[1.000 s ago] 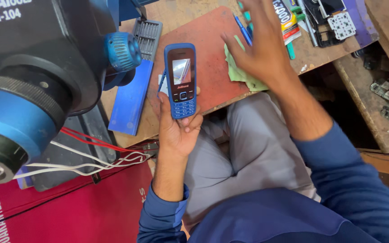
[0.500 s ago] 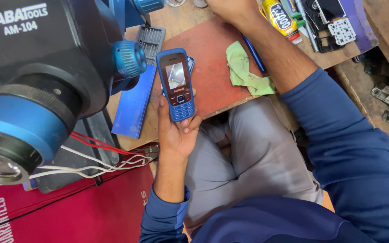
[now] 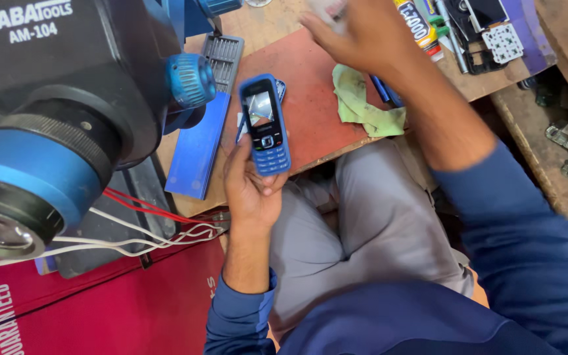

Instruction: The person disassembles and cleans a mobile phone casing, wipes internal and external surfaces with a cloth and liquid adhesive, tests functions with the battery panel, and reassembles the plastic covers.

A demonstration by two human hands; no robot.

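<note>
My left hand (image 3: 250,190) holds a blue keypad phone (image 3: 265,125) upright over the table's near edge, with the screen and keys facing me. My right hand (image 3: 366,36) is farther back over the red mat (image 3: 304,72), its fingers closed on a small pale object (image 3: 329,10) that is blurred. A crumpled green cloth (image 3: 363,108) lies on the mat just below that hand.
A large black and blue machine head (image 3: 54,125) fills the left. A flat blue case (image 3: 195,148) and a grey bit tray (image 3: 225,56) lie beside it. A glue tube (image 3: 419,23) and phone parts (image 3: 491,29) sit at the back right. Red and white wires (image 3: 146,223) hang at the left.
My right hand left the green cloth, reached to the far edge and came back holding a pale object. The phone in my left hand stayed put.
</note>
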